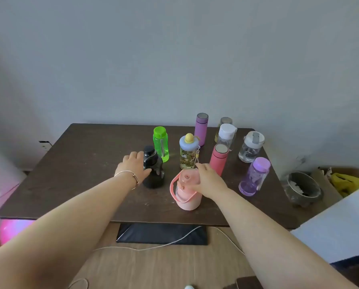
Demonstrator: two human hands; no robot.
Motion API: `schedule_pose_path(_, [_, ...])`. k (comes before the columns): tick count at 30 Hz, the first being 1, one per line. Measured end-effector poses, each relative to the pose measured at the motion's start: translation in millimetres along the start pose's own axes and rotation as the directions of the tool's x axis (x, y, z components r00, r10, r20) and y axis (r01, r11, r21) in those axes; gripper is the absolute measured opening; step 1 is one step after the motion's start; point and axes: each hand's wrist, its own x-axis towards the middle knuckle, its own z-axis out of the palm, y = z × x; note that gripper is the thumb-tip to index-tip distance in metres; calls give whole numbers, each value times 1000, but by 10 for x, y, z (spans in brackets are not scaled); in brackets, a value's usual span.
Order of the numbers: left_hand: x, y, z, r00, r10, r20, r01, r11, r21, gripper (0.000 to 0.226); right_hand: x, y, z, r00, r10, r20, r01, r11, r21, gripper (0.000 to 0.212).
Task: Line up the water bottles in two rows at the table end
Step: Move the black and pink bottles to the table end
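Ten upright bottles crowd the tabletop's (91, 155) right half: black bottle (153, 170) and pink handled jug (187, 188) nearest, green bottle (161, 142) and cartoon-print bottle (188, 151) behind; farther right stand purple, pink, clear and, seemingly, yellowish ones.

Bare forearms, thin bracelet (130, 177) on left wrist

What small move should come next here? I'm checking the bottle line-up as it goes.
Probably close both hands and carry their bottles toward the far group. The left hand is on the black plastic bottle, the right hand on the pink handled jug, and both stand nearer than the other bottles along the dark wooden table.
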Motion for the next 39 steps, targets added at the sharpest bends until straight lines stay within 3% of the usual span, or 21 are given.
schedule_pose_path(6, [319, 148, 124, 971, -233, 54, 239, 935, -263, 76, 194, 224, 187, 997, -50, 56, 47, 997, 62, 94])
schedule_pose_path(12, [527, 167, 271, 930, -354, 97, 359, 820, -445, 79, 324, 377, 296, 992, -106, 67, 97, 986, 133, 87])
schedule_pose_path(28, [549, 116, 371, 901, -427, 77, 378, 685, -623, 71, 491, 305, 318, 990, -137, 23, 134, 986, 99, 85])
schedule_pose_path(39, [407, -715, 145, 889, -454, 53, 368, 641, -673, 68, 986, -660, 421, 985, -175, -7, 175, 982, 68, 76])
